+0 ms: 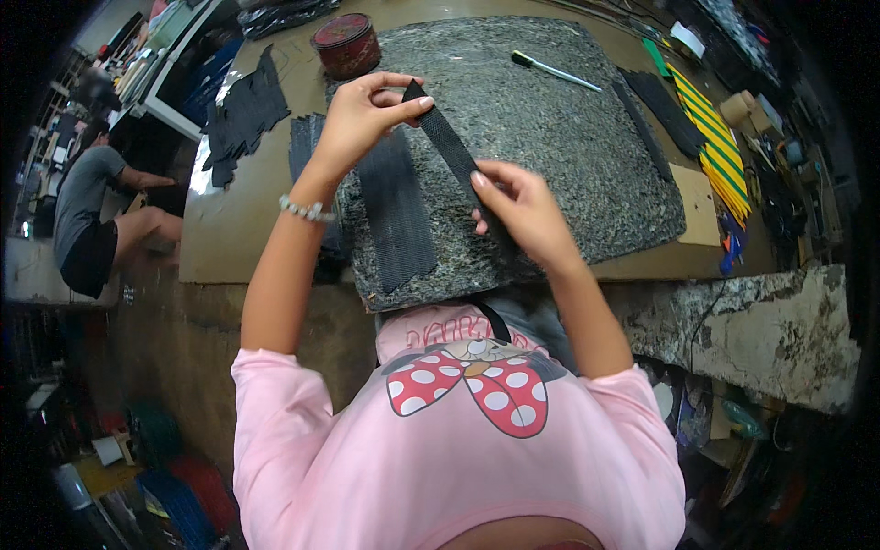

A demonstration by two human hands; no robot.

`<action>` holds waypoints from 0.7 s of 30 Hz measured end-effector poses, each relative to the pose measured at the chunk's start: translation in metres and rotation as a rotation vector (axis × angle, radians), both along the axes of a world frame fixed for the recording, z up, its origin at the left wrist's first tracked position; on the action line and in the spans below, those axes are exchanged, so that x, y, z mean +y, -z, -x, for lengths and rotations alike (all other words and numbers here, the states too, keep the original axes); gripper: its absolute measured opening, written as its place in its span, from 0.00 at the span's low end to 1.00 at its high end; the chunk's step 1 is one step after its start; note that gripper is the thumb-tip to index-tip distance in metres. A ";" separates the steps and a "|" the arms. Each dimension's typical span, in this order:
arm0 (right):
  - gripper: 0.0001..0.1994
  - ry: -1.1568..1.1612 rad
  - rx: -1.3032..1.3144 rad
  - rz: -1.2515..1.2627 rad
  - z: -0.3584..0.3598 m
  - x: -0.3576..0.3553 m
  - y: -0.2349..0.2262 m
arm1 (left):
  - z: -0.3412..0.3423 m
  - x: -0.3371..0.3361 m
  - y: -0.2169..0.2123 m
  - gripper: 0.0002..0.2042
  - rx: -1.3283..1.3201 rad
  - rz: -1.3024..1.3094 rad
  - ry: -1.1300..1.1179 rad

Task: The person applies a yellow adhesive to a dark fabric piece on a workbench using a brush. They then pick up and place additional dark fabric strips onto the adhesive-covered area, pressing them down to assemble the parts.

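Note:
A black woven strap [449, 145] is stretched between my two hands above a grey speckled slab [559, 119]. My left hand [376, 108] pinches its upper end between thumb and fingers. Lower down, my right hand [521, 203] grips the same strap, whose other end hangs toward the slab's front edge. Just left of it, several black strips [396, 215] lie side by side on the slab. More dark strips [307, 147] lie partly behind my left forearm.
A round dark red tin [346, 46] stands at the slab's far left corner. A toothbrush-like tool [555, 71] lies on the slab. Black strips [246, 115] are piled on the table at left. Yellow-green striped material [713, 142] lies at right. Another person [96, 197] sits at far left.

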State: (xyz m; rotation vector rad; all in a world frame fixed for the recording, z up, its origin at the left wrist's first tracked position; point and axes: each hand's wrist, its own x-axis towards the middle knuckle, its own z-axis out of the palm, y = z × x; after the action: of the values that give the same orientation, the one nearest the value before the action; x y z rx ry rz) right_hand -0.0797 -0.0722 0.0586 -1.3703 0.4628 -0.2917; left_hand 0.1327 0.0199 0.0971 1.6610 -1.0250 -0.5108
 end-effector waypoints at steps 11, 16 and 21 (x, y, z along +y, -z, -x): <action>0.21 0.048 0.103 0.222 0.016 0.049 0.054 | -0.060 -0.024 0.089 0.17 -0.801 -0.219 -0.056; 0.18 0.039 0.144 0.281 0.011 0.047 0.051 | -0.054 -0.020 0.089 0.21 -0.760 -0.281 -0.100; 0.18 0.013 0.145 0.261 0.009 0.044 0.053 | -0.012 0.011 0.074 0.26 -0.827 -0.113 -0.001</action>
State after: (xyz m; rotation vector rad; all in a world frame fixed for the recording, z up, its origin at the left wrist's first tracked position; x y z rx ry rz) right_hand -0.0882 -0.0287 0.0061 -1.6512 0.5688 -0.2718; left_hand 0.1452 0.0305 0.0227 2.0213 -1.5979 0.1634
